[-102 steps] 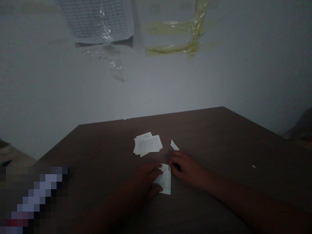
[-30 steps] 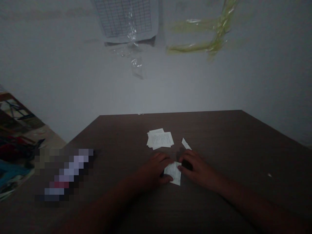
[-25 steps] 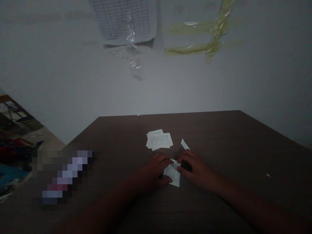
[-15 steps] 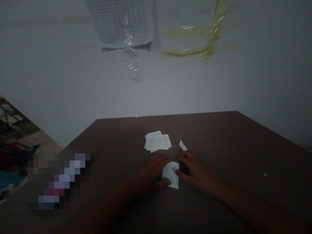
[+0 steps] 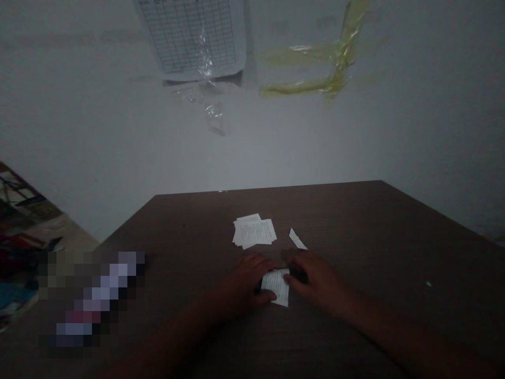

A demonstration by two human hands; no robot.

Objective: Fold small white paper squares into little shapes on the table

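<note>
A small printed piece of paper (image 5: 278, 287) lies on the brown table between my hands. My left hand (image 5: 252, 279) grips it from the left, thumb on its lower part and fingers along its top edge. On the other side, my right hand (image 5: 313, 276) has its thumb at the paper's right edge, with curled fingers near its top right corner. Beyond my hands rests a loose pile of printed paper pieces (image 5: 254, 232). A narrow white paper strip (image 5: 297, 239) lies just past my right fingers.
The brown table (image 5: 355, 226) meets a pale wall (image 5: 300, 152). Taped to the wall is a gridded sheet (image 5: 193, 37), with yellow tape (image 5: 303, 89) beside it. A blurred-out long object (image 5: 102, 295) lies at the left. A tiny white scrap (image 5: 428, 283) is at the right.
The top edge of the paper between my hands now sits lower, and less of the sheet shows. My right fingers have drawn slightly nearer me, uncovering more of the strip.
</note>
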